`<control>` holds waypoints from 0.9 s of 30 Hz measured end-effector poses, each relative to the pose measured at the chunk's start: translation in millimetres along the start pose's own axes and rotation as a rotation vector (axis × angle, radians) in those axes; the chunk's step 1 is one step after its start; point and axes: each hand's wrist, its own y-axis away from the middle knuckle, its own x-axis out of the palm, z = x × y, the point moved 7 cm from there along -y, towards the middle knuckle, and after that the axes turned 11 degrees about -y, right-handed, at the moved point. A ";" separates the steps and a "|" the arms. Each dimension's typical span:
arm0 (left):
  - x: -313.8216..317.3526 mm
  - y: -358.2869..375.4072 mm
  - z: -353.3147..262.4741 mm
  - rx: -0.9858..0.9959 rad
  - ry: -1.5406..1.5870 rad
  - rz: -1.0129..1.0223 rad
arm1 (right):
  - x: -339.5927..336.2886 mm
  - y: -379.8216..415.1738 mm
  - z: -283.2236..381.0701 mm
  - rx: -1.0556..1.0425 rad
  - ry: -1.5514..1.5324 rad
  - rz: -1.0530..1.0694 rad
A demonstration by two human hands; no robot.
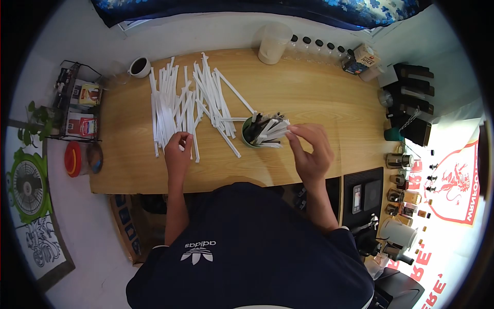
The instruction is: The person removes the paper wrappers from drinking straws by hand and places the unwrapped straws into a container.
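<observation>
Several white paper-wrapped straws [165, 108] lie in a loose pile on the wooden table, with a second bunch of wrapped straws [211, 90] just right of it. My left hand [177, 147] rests at the pile's near end, its fingers curled closed; a small white bit shows there, too small to name. A green cup [246, 135] holds black and white-wrapped straws leaning to the right. Over the cup's right side, my right hand [314, 149] pinches the end of a white-wrapped straw with thumb and index finger. The straw's lower part is hidden among the others.
A dark-filled white mug [139, 67] stands at the back left. Along the back wall are a clear pitcher [274, 44], several black-capped bottles [319, 50] and a juice carton [362, 58]. A black scale [364, 198] sits at the right front, beside jars and glassware.
</observation>
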 end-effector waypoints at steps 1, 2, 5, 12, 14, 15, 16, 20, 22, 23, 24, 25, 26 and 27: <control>1.6 1.0 1.8 0.017 -0.046 -0.007 | 1.6 2.0 -1.9 -0.002 -0.004 0.000; 3.6 2.2 3.7 0.033 -0.093 -0.013 | 5.6 4.4 -6.0 0.033 0.031 0.035; 12.4 5.4 13.4 0.018 -0.212 0.017 | 12.5 8.7 -12.7 0.104 0.099 0.106; 29.4 11.5 24.5 0.006 -0.461 0.030 | 6.2 4.3 -12.4 0.252 0.047 0.087; 32.1 10.5 30.2 -0.034 -0.476 0.041 | -1.5 4.1 -9.0 0.236 0.019 0.026; 32.2 10.2 33.9 -0.055 -0.485 0.046 | -7.7 5.1 -6.7 0.224 -0.007 -0.035; 28.3 9.0 29.7 -0.057 -0.487 0.042 | -13.1 6.4 -3.4 0.211 -0.033 -0.097; 27.3 9.5 32.8 -0.315 -0.260 0.214 | -17.1 18.9 27.8 0.145 -0.367 -0.073; 33.8 12.5 30.0 -0.303 0.123 0.253 | 8.6 21.2 40.3 0.259 -0.630 0.157; 34.8 13.8 22.8 -0.294 0.315 0.271 | 25.7 26.7 39.9 0.382 -0.653 0.286; 33.6 16.1 17.5 -0.294 0.313 0.273 | 43.5 33.9 40.2 0.504 -0.671 0.414; 35.4 20.6 9.5 -0.308 0.457 0.293 | 60.2 42.9 35.4 0.620 -0.636 0.473; 35.8 25.1 -4.5 -0.320 0.602 0.312 | 77.3 55.3 27.1 0.736 -0.598 0.533; 38.2 30.7 -13.9 -0.334 0.747 0.330 | 89.6 66.0 20.6 0.738 -0.598 0.533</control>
